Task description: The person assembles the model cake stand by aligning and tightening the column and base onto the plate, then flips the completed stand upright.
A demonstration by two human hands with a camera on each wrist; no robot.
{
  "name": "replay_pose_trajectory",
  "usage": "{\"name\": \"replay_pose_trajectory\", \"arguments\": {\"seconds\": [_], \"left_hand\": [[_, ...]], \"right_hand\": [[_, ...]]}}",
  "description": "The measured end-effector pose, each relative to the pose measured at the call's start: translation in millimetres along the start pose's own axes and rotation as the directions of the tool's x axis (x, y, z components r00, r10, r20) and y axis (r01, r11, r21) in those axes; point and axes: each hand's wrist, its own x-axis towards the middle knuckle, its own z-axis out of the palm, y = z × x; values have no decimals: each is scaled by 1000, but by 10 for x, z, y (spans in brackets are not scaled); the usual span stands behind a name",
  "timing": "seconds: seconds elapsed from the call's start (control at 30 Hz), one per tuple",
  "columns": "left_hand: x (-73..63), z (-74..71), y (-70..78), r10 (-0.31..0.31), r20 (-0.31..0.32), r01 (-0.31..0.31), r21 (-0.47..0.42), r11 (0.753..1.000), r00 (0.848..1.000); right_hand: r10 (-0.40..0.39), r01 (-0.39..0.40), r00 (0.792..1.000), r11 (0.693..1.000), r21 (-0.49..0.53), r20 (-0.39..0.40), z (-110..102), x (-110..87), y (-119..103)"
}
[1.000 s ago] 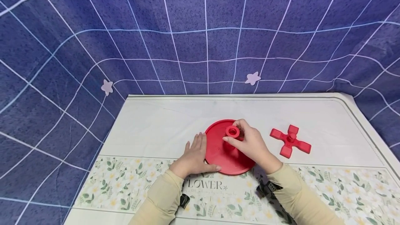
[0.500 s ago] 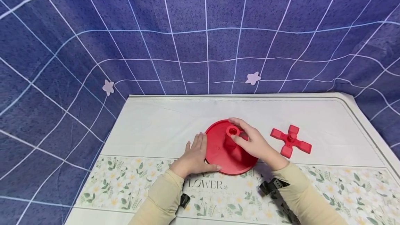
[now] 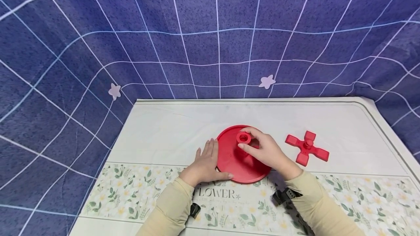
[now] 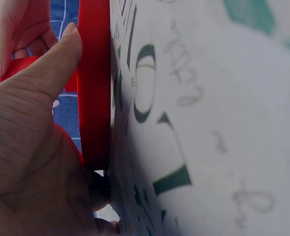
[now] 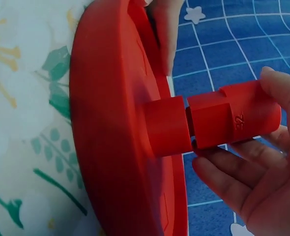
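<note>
Blue gridded fabric [image 3: 183, 46] hangs beyond and to the left of the pale surface [image 3: 177, 119], on which a round red plate [image 3: 224, 157] lies. From the head view, the left hand [image 3: 205, 165] rests against the plate's left edge, fingers straight, its grip spread and closed round nothing, the thumb at the near rim. Over the plate, the right hand [image 3: 267, 150] has its grip narrowed to a pinch round a red tube [image 3: 239, 139]. A red cross [image 3: 305, 150] lies just to the plate's right, where a careless right forearm could knock it. The left wrist view shows the thumb reaching to the plate's rim; with so little wrapped round the edge, the plate could probably slide or turn under a hard twist. In the right wrist view the tube stands over the plate on a short post [image 5: 167, 127], a dark seam showing between them; whether they are locked together I cannot tell. Thumb and fingers hold mainly the tube's far end, so a sideways pull there could tilt it, jam the joint or let the fingers slip.
</note>
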Motion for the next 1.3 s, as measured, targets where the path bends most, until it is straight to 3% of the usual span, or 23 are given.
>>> {"name": "replay_pose_trajectory", "arguments": {"seconds": [0.4,0.63,0.73,0.97,1.3], "left_hand": [[5,7,-7,0,-2,0,-9,1000,1000],[-13,5,-3,2,-5,-2,-10,1000,1000],[-16,8,-6,3,-10,-3,-11,1000,1000],[-4,29,-13,6,-9,-6,-19,1000,1000],[-7,23,-17,-3,-2,3,4,1000,1000]], "right_hand": [[4,-26,992,984,-174,-128,70,-24,-64],[-43,24,996,971,-237,-76,43,-31,-41],[-71,64,997,976,-207,-27,14,-21,-15],[-73,70,995,996,49,69,-29,3,1],[4,-4,1000,999,-44,4,-4,-16,-26]]}}
